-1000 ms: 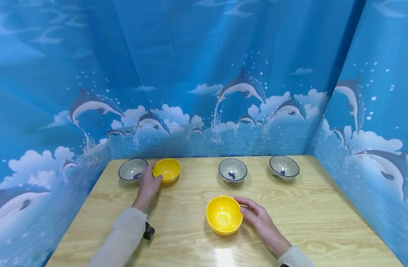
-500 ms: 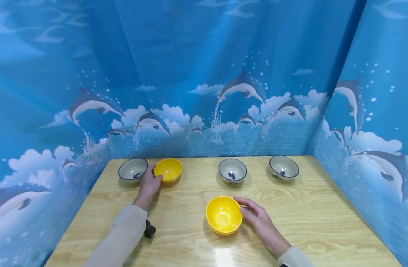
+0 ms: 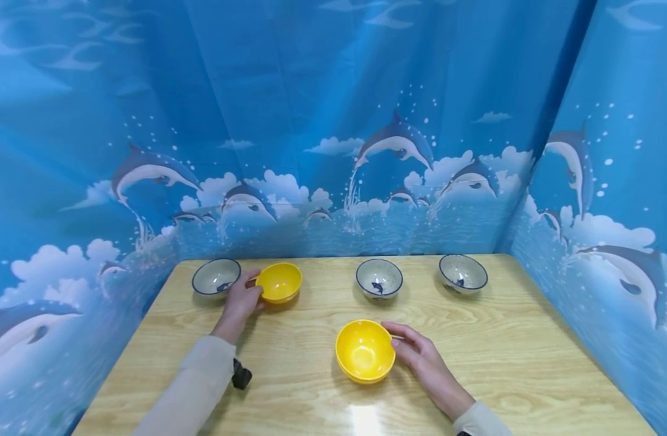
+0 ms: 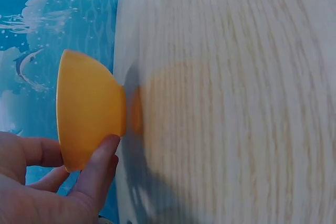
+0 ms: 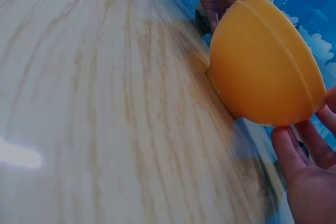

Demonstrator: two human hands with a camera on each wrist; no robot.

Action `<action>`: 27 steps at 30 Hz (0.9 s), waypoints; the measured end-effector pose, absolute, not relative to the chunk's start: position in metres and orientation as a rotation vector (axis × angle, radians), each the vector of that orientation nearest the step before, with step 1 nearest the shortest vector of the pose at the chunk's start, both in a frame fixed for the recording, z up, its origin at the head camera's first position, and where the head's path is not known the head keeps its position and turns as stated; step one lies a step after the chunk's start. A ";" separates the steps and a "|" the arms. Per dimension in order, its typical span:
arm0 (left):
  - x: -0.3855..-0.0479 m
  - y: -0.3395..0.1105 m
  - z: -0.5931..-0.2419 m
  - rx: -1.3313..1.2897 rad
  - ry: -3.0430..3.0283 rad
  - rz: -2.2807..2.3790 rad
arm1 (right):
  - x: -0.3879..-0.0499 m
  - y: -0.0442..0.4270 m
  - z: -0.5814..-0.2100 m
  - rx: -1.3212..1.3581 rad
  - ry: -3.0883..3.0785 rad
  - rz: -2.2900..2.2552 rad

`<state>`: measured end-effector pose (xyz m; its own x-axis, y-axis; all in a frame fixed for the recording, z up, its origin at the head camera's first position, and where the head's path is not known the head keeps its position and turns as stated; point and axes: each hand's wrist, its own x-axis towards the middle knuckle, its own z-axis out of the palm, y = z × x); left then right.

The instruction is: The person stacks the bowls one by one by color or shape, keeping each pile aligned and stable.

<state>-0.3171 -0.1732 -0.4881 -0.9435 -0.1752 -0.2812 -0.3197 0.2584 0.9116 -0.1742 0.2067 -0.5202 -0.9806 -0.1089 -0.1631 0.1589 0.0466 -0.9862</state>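
My left hand (image 3: 243, 297) pinches the near-left side of a yellow bowl (image 3: 281, 283) toward the back left of the table. In the left wrist view, a narrow gap separates this bowl's foot (image 4: 124, 111) from the tabletop, and the bowl stays upright. Nearer the front, my right hand (image 3: 424, 361) grips the right side of two nested yellow bowls (image 3: 365, 352), thumb and fingers at the rim. The right wrist view shows a double edge on the nested bowls (image 5: 265, 61), which stand on the table.
Grey bowls with blue rims stand along the back edge: one at left (image 3: 216, 278) close to my left hand, one past the middle (image 3: 379, 278), one at right (image 3: 463, 274). A dolphin-print curtain (image 3: 333, 151) encloses the wooden table (image 3: 529, 363) behind and at both sides.
My left hand has carried its yellow bowl slightly to the right and toward me, away from the left grey bowl. The right hand and nested bowls have stayed in place.
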 end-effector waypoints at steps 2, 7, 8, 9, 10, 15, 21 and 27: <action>-0.317 -0.172 -0.487 -0.465 2.400 1.766 | -0.174 0.207 -0.520 0.054 2.125 -2.038; -0.314 -0.166 -0.482 -0.361 2.429 1.738 | -0.174 0.207 -0.520 0.050 2.119 -2.038; -0.313 -0.164 -0.480 -0.331 2.425 1.744 | -0.174 0.207 -0.520 0.051 2.117 -2.039; -0.311 -0.162 -0.479 -0.300 2.416 1.752 | -0.174 0.207 -0.520 0.052 2.116 -2.042; -0.309 -0.160 -0.477 -0.266 2.407 1.759 | -0.174 0.207 -0.520 0.053 2.115 -2.042; -0.301 -0.148 -0.469 -0.170 2.369 1.765 | -0.174 0.207 -0.520 0.054 2.111 -2.040; -0.290 -0.130 -0.457 -0.077 2.360 1.746 | -0.174 0.207 -0.519 0.057 2.110 -2.043; -0.280 -0.111 -0.449 0.014 2.430 1.646 | -0.174 0.207 -0.519 0.064 2.111 -2.028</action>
<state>-0.2801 -0.1109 -0.4495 -0.9787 0.1226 -0.1644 -0.1072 0.3774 0.9198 -0.1740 0.2075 -0.5185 -0.9765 -0.1151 -0.1824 0.1776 0.0504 -0.9828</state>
